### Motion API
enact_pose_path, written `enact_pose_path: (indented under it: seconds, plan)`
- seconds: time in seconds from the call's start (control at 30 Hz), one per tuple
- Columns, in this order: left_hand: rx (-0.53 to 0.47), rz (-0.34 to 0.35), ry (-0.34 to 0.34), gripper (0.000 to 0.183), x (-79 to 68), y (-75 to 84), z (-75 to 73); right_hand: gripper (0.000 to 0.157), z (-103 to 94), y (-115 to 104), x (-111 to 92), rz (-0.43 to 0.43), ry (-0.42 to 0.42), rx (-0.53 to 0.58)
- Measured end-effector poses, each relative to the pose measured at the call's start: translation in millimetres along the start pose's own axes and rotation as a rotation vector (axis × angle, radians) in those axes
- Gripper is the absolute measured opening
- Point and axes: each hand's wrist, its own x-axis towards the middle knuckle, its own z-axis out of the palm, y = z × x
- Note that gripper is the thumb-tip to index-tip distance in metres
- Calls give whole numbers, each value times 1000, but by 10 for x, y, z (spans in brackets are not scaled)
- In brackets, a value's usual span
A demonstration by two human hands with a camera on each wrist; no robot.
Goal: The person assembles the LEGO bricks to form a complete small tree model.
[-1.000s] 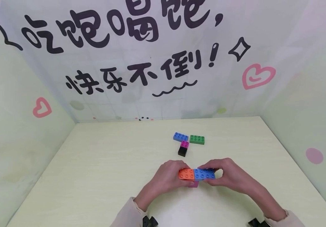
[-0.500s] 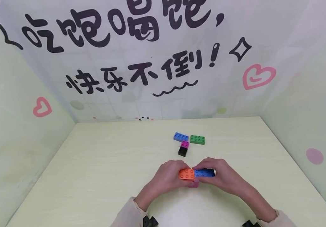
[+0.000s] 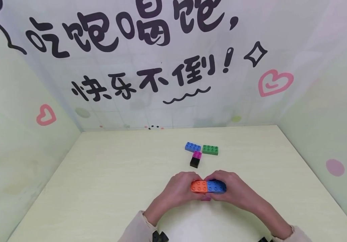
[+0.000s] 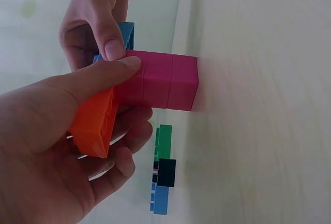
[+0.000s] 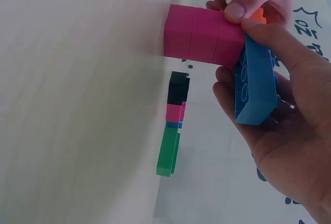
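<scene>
Three magenta bricks (image 4: 158, 81) are stacked upright on the table. Side by side on top of this stack lie an orange brick (image 3: 199, 186) and a blue brick (image 3: 217, 186), each jutting out to its own side. My left hand (image 3: 176, 190) grips the orange brick, its thumb lying against the uppermost magenta brick. With fingers behind and thumb in front, my right hand (image 3: 238, 191) holds the blue brick near the join. The fingertips of both hands nearly meet there. From the head view, most of the magenta stack is hidden beneath the top bricks and the hands.
Beyond the hands lie another blue brick (image 3: 192, 147), a green brick (image 3: 210, 150), a small magenta brick (image 3: 197, 154) and a black brick (image 3: 194, 162), close together. Printed walls (image 3: 173, 114) border the pale table (image 3: 116, 168) at the back and both sides.
My right hand has slid left along the blue brick, toward the join with the orange one, and now covers its right end. My left hand stays in place on the orange brick.
</scene>
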Motion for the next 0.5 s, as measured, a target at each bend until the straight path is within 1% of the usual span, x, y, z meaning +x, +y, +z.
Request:
enact_pose_path:
  seconds: [0.07, 0.13, 0.23, 0.3, 0.33, 0.4, 0.5]
  plan:
    - [-1, 2, -19, 45, 4, 0, -9, 37, 3, 12, -7, 12, -1, 3]
    - [-41, 0, -63, 48, -4, -14, -54, 37, 11, 20, -9, 27, -9, 3]
    - [-153, 10, -120, 51, -14, -77, -174, 38, 20, 20, -7, 43, -22, -3]
    - [-235, 10, -125, 49, 16, -157, -268, 38, 20, 14, -3, 48, -23, -10]
    - [-265, 13, -110, 46, 48, -208, -313, 38, 19, 10, -2, 52, -23, -16]
    - [-299, 9, -63, 40, 160, -336, -385, 38, 13, 2, 0, 58, -18, -22]
    - [-303, -38, 43, 32, 398, -578, -428, 38, 11, -8, 4, 77, -18, -26]
